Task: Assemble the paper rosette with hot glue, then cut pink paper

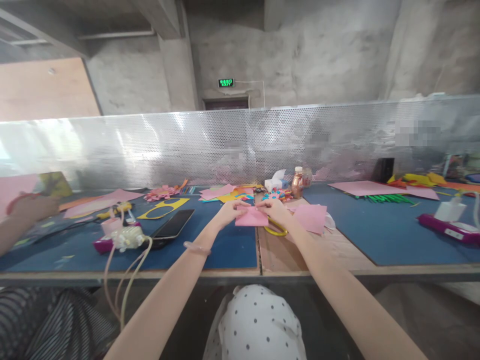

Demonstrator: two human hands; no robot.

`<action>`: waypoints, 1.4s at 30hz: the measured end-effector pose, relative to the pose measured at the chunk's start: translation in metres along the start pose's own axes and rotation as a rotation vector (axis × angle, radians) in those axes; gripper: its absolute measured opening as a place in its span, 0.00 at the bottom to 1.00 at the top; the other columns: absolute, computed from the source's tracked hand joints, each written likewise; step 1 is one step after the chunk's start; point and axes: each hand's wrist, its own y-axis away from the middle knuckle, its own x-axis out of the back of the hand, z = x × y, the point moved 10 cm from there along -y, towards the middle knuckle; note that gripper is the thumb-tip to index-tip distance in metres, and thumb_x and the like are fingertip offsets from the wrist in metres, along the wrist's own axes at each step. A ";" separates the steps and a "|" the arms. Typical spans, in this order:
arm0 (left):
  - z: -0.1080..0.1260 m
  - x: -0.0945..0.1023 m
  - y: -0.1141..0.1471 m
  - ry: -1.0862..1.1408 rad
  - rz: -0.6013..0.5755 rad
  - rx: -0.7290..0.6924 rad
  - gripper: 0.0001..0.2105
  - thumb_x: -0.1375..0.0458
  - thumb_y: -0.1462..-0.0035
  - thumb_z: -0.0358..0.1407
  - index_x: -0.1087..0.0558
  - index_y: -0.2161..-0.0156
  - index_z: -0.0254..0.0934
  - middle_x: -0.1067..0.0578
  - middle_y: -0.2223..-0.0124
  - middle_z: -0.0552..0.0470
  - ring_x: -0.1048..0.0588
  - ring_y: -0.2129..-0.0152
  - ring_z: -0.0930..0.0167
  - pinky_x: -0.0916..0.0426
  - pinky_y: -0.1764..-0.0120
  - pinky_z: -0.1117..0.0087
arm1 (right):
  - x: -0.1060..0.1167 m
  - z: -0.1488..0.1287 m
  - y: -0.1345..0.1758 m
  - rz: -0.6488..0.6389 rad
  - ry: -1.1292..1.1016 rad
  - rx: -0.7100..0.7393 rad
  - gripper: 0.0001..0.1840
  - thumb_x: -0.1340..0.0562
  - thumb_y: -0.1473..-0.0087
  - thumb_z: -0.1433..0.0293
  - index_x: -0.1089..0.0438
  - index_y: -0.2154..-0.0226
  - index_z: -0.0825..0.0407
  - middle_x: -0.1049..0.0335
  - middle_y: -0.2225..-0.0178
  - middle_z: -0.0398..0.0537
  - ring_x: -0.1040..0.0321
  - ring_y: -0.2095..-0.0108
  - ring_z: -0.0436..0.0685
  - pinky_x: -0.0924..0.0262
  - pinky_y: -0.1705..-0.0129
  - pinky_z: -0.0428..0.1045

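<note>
A small pink sheet of paper [251, 218] is held up over the table's middle seam, between both of my hands. My left hand [229, 212] is closed on its left upper edge. The right upper edge is pinched by my right hand [276, 209]. Under my right wrist shows a yellow ring-shaped handle [276, 231], perhaps of scissors; the rest of it is hidden. A second pink paper piece [311, 218] lies just right of my right hand. Behind my hands are scattered colored papers [219, 191].
At left lie a black phone [174, 226], a purple power strip [103, 245] with cables, and yellow paper with cut-out holes [164, 208]. A bottle [297, 184] stands by tissues [275, 183]. Another person's hand [35, 206] is far left. A perforated metal screen [150, 150] closes the back.
</note>
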 end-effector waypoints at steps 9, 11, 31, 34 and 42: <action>-0.006 -0.004 0.000 0.001 -0.038 0.030 0.12 0.40 0.56 0.35 0.25 0.63 0.33 0.23 0.65 0.46 0.27 0.67 0.67 0.35 0.61 0.68 | -0.008 0.002 0.000 -0.052 0.010 0.009 0.10 0.40 0.55 0.72 0.25 0.68 0.56 0.27 0.69 0.48 0.33 0.69 0.52 0.42 0.67 0.45; -0.007 -0.006 0.001 0.000 -0.051 0.038 0.12 0.40 0.56 0.35 0.25 0.65 0.33 0.23 0.66 0.46 0.26 0.68 0.67 0.35 0.62 0.68 | -0.009 -0.001 0.002 -0.066 0.030 0.009 0.10 0.39 0.55 0.72 0.25 0.68 0.56 0.27 0.69 0.48 0.33 0.69 0.52 0.42 0.67 0.45; -0.013 -0.011 0.001 -0.117 -0.102 0.057 0.10 0.39 0.59 0.35 0.22 0.69 0.35 0.22 0.70 0.50 0.27 0.71 0.68 0.34 0.66 0.70 | -0.018 -0.004 0.005 -0.142 0.062 0.032 0.08 0.39 0.56 0.73 0.25 0.71 0.55 0.27 0.72 0.46 0.34 0.70 0.52 0.43 0.67 0.45; -0.013 -0.010 0.001 -0.118 -0.086 0.064 0.08 0.39 0.61 0.34 0.22 0.71 0.35 0.23 0.72 0.50 0.27 0.73 0.68 0.34 0.67 0.70 | -0.022 0.001 0.003 -0.134 0.036 0.042 0.06 0.39 0.57 0.73 0.25 0.73 0.55 0.28 0.73 0.46 0.34 0.71 0.52 0.43 0.67 0.45; -0.019 0.009 -0.002 -0.048 0.073 0.094 0.07 0.39 0.61 0.34 0.23 0.72 0.35 0.23 0.74 0.51 0.27 0.74 0.69 0.34 0.67 0.70 | -0.013 0.013 0.000 0.005 -0.132 -0.039 0.14 0.37 0.59 0.74 0.30 0.64 0.55 0.30 0.69 0.46 0.35 0.69 0.51 0.41 0.66 0.46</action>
